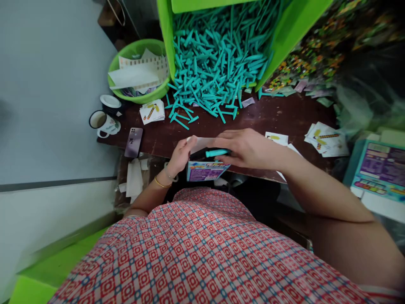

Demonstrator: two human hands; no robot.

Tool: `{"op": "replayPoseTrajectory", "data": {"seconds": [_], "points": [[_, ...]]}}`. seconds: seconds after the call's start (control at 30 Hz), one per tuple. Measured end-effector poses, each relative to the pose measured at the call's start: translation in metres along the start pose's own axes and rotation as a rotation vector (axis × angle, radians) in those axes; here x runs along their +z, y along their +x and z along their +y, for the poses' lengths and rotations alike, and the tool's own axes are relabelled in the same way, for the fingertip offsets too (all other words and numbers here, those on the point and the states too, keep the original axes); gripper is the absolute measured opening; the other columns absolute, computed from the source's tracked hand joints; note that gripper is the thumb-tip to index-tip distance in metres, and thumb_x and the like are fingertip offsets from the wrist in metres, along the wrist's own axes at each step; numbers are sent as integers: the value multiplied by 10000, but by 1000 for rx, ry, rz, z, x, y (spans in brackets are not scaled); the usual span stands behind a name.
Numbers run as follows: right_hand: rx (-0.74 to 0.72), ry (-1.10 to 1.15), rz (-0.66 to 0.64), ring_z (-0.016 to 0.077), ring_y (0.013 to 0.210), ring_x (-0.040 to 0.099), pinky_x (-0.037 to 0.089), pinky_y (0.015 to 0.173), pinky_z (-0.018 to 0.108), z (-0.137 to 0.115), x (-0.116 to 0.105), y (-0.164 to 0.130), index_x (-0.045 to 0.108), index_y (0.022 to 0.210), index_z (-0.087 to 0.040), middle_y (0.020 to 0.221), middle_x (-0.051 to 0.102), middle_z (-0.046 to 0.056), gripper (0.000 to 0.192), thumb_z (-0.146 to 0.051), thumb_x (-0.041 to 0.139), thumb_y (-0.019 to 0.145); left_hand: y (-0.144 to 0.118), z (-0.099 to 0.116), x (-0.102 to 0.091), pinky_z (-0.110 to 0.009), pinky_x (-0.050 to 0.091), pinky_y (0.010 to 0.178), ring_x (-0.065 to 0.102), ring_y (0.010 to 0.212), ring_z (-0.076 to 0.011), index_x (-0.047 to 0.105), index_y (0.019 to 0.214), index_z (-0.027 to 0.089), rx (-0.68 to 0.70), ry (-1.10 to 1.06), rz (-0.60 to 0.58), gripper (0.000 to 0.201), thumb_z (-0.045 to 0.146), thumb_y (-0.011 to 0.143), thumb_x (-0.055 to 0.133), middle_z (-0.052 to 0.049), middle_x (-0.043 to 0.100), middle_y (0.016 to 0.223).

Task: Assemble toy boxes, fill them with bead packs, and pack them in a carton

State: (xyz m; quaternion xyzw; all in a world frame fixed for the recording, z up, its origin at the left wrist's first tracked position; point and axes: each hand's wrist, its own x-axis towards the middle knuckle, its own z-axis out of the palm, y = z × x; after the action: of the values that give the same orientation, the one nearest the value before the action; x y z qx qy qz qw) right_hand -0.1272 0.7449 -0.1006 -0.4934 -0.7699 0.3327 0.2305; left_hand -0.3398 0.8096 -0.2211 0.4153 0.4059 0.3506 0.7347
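My left hand (pixel 181 157), with bracelets at the wrist, grips the left side of a small printed cardboard box (pixel 205 171) at the table's front edge. The box is blue and purple, and its white flap (pixel 202 144) stands raised. My right hand (pixel 242 147) reaches over the box with its fingers closed around a teal plastic hammer-shaped piece (pixel 217 153) at the opening. The box's inside is mostly hidden by that hand. Beyond both hands, many similar teal pieces (pixel 215 63) spill from a green bin (pixel 166 38) onto the dark table (pixel 148 141).
Picture cards lie in a left stack (pixel 152 112) and a right stack (pixel 327 138). A green basket (pixel 138 99) holds paper. At left are a phone (pixel 133 142), a mug (pixel 106 123) and a lidded cup (pixel 110 103). Printed boxes (pixel 381 169) and small bagged parts (pixel 310 55) sit right.
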Motion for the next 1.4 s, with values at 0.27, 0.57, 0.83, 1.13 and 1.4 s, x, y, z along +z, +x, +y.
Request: {"op": "replayPoseTrajectory", "data": {"seconds": [0.27, 0.57, 0.83, 1.13, 1.4], "points": [[7, -378, 95, 309, 1119, 625, 556, 965, 477, 37, 52, -23, 719, 1297, -207, 1218, 703, 125, 350, -383, 597, 1020, 2, -15, 9, -369, 580, 869, 746, 960, -286, 742, 813, 167, -155, -194, 73, 421, 574, 801, 848, -60, 778, 847], [-155, -338, 197, 224, 945, 691, 565, 861, 398, 34, 69, -35, 783, 1049, -227, 1024, 787, 68, 316, -329, 488, 1093, 10, -2, 30, -212, 397, 495, 501, 524, -86, 586, 672, 169, -1, -39, -52, 466, 530, 871, 803, 42, 533, 609], [220, 111, 892, 312, 1331, 591, 456, 1161, 516, 70, 66, -33, 620, 1435, -250, 1367, 682, 108, 582, -647, 464, 1040, 50, 15, 46, -248, 504, 605, 625, 682, -144, 703, 854, 191, 421, 73, -52, 532, 716, 912, 648, -1, 591, 717], [313, 715, 761, 314, 1305, 625, 495, 1126, 460, 99, 73, -4, 645, 1411, -265, 1416, 676, 84, 838, -879, 416, 889, 40, -35, 39, -326, 549, 934, 705, 1070, -238, 717, 1173, 173, 308, 28, 0, 549, 612, 845, 752, -98, 757, 1180], [133, 96, 418, 290, 1331, 632, 486, 1138, 483, 96, 23, -23, 703, 1396, -305, 1439, 682, 46, 439, -301, 576, 975, 55, -21, 34, -394, 542, 1012, 704, 1140, -264, 710, 1202, 173, 194, 180, -347, 420, 332, 813, 711, -97, 762, 1219]]}}
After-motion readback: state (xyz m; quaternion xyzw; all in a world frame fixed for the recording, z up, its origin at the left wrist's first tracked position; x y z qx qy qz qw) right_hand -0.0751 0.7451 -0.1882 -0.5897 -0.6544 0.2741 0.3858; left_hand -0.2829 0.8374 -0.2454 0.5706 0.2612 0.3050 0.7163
